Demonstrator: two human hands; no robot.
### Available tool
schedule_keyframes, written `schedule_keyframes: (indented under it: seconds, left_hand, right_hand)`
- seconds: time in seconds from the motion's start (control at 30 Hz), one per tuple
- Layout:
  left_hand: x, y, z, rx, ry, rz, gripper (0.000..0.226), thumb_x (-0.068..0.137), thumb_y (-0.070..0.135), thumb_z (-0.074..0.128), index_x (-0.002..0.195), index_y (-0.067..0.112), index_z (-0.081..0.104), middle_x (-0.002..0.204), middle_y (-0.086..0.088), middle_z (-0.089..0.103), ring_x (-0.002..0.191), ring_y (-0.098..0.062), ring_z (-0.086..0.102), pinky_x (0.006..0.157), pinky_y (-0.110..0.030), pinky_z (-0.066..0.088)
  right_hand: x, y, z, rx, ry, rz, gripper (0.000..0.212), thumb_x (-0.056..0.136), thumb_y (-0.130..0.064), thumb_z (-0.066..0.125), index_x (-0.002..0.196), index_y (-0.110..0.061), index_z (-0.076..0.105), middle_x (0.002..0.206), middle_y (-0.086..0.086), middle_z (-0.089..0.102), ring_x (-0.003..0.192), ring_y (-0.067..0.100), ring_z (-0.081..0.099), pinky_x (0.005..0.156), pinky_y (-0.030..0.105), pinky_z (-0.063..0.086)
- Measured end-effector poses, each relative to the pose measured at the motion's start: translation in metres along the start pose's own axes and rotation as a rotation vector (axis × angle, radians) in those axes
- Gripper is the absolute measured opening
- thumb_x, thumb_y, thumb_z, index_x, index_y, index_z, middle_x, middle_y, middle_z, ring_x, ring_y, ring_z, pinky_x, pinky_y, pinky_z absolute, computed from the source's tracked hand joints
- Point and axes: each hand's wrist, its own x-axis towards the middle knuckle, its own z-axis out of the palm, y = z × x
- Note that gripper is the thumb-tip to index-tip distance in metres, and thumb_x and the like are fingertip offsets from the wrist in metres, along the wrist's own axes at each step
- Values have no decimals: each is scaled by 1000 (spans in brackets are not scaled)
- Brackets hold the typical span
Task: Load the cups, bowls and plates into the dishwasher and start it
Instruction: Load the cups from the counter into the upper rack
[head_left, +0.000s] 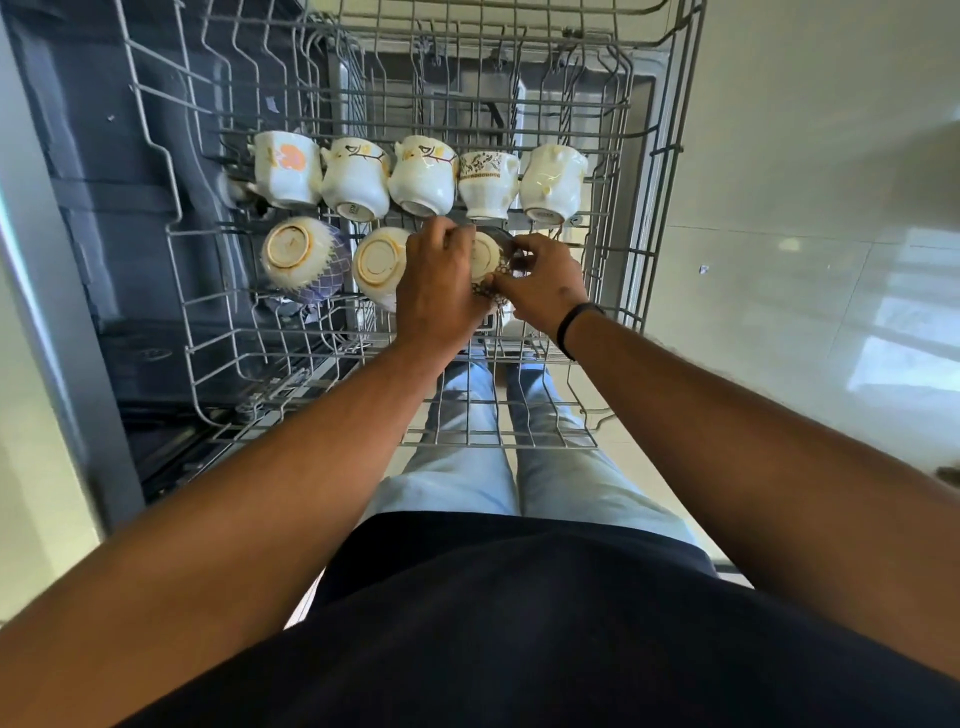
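1. Upper rack (156, 218): pulled out over the open dishwasher door (93, 218), which fills the left of the frame. This gives access from above.
2. Cup row (421, 176): five cups lie across the upper centre, tipped with bases toward the viewer and mouths away, presumably so water drains.
3. Blue-patterned bowl (304, 260) and plain bowl (379, 265): at centre left, below the cups, foot rings up and tilted toward the viewer.
4. Left hand (441, 280): at centre, fingers curled over the patterned bowl (485, 257), gripping its left side.
5. Patterned bowl: third in the bowl row, just right of the plain bowl, foot ring up, mouth down into the rack.
6. Right hand (545, 286): fingers curled, pinching the bowl's right edge to steady it while it is seated.
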Motion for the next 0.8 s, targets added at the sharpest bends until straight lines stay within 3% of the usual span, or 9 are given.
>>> schedule_keyframes:
  seconds: [0.17,0.4,0.53,0.6,0.73,0.8]
  left_hand:
    - [4,9,2,44,-10,-33,51,74,26,81,116,11,55,124,-6,50,114,-24,47,67,-26,37]
    - [-3,10,-1,25,-51,-48,74,65,18,88,127,13,47,131,-6,49,117,-23,48,72,-28,44]
    - [-15,7,-15,14,-32,-32,86,67,21,88,140,16,43,137,-6,47,122,-22,49,78,-25,44]
    - [-25,7,-27,-4,-28,-38,88,67,25,88,142,17,43,138,-6,47,123,-23,50,86,-29,50]
    - [-46,22,-58,-99,19,-90,72,71,30,87,133,18,53,135,-3,51,122,-22,51,89,-28,42]
    - [-59,31,-77,-153,89,-123,59,73,34,85,123,19,58,129,-3,55,119,-22,52,91,-33,45]
  right_hand:
    - [9,-5,-6,-26,-77,50,44,76,-10,83,116,-15,66,96,0,66,89,19,66,76,33,61]
    - [7,-7,-15,-139,-106,-20,52,77,-22,84,123,-17,61,109,5,66,89,22,63,72,32,53]
    - [-9,-6,-28,-174,-83,-58,70,77,-35,84,136,-17,52,129,7,61,106,28,64,89,40,56]
    - [-21,-11,-38,-185,-75,-85,69,80,-34,81,139,-16,50,132,6,59,113,27,61,92,35,52]
    - [-48,-32,-58,-138,-50,-135,59,83,-40,76,133,-15,56,117,5,65,95,23,62,81,35,54]
    - [-66,-48,-65,-111,-66,-159,53,85,-40,75,128,-15,59,105,5,65,88,22,60,76,34,51]
